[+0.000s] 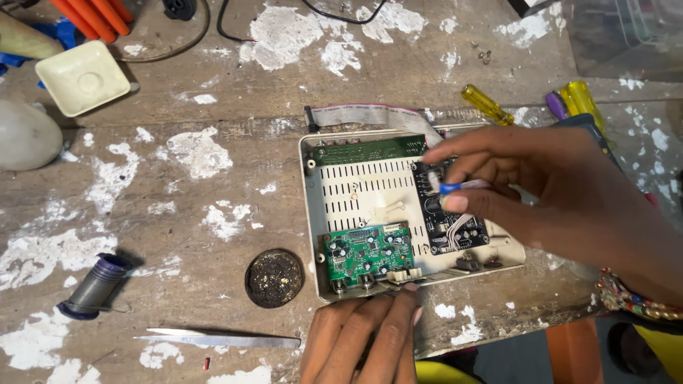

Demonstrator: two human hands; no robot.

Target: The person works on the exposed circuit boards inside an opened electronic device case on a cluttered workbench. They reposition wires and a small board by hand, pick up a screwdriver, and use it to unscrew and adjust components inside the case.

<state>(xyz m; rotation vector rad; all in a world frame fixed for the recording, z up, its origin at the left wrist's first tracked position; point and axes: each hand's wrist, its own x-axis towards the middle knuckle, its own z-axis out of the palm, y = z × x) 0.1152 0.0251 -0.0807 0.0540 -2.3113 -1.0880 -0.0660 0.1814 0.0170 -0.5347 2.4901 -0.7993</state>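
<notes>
Left hand (366,338) steadies the open casing (413,213) holding circuit boards (368,250); right hand (526,188) pinches a blue tool (455,188) over the paint-flecked counter (178,206)

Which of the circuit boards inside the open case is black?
The black board at the right side of the case, under the right hand; the other two boards are green.

an opened cream plastic casing (313,213) lay flat near the counter's front edge, its lid off, baring a small green circuit board (368,252) at the front, a black board (448,224) at right and a grey ribbon cable (370,115) behind.
</notes>
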